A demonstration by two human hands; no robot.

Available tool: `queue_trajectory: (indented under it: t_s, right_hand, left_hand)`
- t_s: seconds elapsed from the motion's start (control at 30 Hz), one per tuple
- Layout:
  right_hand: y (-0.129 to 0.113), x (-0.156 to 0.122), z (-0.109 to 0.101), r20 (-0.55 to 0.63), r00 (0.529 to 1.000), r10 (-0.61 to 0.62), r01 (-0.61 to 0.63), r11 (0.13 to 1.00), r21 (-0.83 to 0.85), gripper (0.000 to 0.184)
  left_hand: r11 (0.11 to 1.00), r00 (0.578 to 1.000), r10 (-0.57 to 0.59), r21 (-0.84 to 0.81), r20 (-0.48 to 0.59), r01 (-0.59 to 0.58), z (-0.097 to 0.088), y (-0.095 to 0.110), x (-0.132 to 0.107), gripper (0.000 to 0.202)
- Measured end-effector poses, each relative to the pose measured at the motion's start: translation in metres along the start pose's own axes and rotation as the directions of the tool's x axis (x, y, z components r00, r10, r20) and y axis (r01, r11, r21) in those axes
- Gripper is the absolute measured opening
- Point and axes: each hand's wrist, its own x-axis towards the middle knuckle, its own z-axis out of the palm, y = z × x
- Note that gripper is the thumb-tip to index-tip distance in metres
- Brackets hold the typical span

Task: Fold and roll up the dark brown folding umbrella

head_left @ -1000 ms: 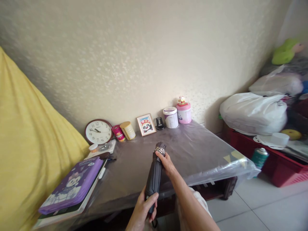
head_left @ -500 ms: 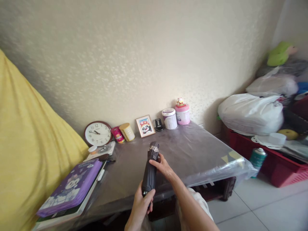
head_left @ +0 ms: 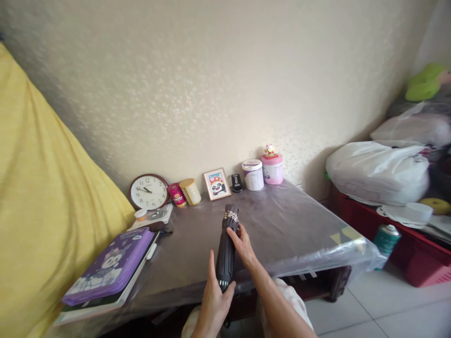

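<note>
A folded dark umbrella (head_left: 226, 244) with a patterned band near its far end is held over the front part of the plastic-covered table (head_left: 292, 225). My left hand (head_left: 214, 293) cups its near end, thumb and fingers around the handle. My right hand (head_left: 240, 240) grips the folded canopy partway up its length, fingers wrapped on it. The umbrella points away from me toward the wall.
Along the wall stand a round clock (head_left: 148, 191), two small tins (head_left: 185, 192), a framed panda picture (head_left: 217, 184) and two tubs (head_left: 263, 172). A purple case (head_left: 111, 266) lies front left beside yellow cloth (head_left: 42, 197). Bags and a red crate (head_left: 405, 234) fill the right.
My right hand slid down the umbrella from its banded tip toward the middle. My left hand shifted from gripping the shaft to cupping the handle end. The view drifted slightly.
</note>
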Motion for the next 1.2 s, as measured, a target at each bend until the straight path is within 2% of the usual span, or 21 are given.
queue_trajectory:
  t_s: [0.07,0.1,0.27,0.53,0.67,0.97,1.1,1.2]
  right_hand:
    - [0.002,0.001,0.000,-0.010,1.000,-0.010,0.010,1.000,-0.008,0.051]
    - [0.003,0.002,0.000,-0.015,1.000,-0.014,0.014,1.000,-0.017,0.052]
    - [0.005,0.003,0.002,-0.048,0.998,-0.030,0.026,0.997,-0.079,0.055]
    - [0.008,0.002,0.005,-0.060,0.997,-0.044,0.033,0.984,-0.174,0.059]
    - [0.008,0.000,0.009,-0.077,0.996,-0.047,0.028,0.973,-0.230,0.059]
    - [0.006,-0.004,0.014,-0.070,0.995,-0.067,0.050,0.973,-0.223,0.056]
    - [0.007,-0.005,0.014,-0.073,0.995,-0.071,0.055,0.977,-0.205,0.054]
    - [0.008,-0.006,0.015,-0.081,0.992,-0.101,0.081,0.974,-0.212,0.052]
  left_hand:
    - [0.983,0.989,0.146,0.120,-0.030,-0.141,0.001,-0.004,-0.001,0.084]
    - [0.969,0.983,0.181,0.174,-0.020,-0.175,0.001,-0.005,-0.001,0.082]
    - [0.952,0.990,0.126,0.274,0.060,-0.138,0.001,-0.008,-0.002,0.077]
    - [0.926,0.989,0.139,0.348,0.041,-0.145,0.000,-0.013,-0.001,0.077]
    - [0.928,0.988,0.147,0.342,0.034,-0.150,-0.001,-0.015,-0.001,0.079]
    - [0.944,0.977,0.215,0.255,0.016,-0.212,-0.003,-0.023,0.003,0.080]
    - [0.953,0.981,0.192,0.237,0.008,-0.188,-0.004,-0.019,0.003,0.079]
    - [0.956,0.991,0.133,0.261,0.008,-0.131,-0.006,-0.014,0.002,0.078]
